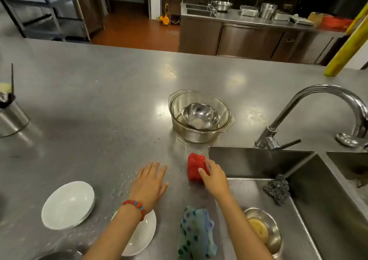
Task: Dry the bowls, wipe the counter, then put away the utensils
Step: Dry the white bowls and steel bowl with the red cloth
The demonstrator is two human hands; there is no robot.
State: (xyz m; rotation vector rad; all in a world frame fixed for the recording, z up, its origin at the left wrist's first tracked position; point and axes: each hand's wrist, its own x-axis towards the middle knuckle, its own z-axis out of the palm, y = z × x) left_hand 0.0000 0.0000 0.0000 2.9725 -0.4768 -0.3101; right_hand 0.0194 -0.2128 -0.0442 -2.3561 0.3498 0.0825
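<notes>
In the head view, the red cloth (197, 167) is gripped by the right hand (214, 177) on the wet counter (99, 100), just beside the sink (258, 160). The left hand (150, 183) is held open and flat over the droplets. The cloth could be pushed over the sink edge. The near white bowl (139, 237) is partly hidden by the left forearm. The second white bowl (67, 205) is fully seen.

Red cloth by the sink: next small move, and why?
Probably sweep the bunched red cloth left across the steel counter. The right hand already grips it, water droplets sit just left of it, and the left hand lies flat and empty.
</notes>
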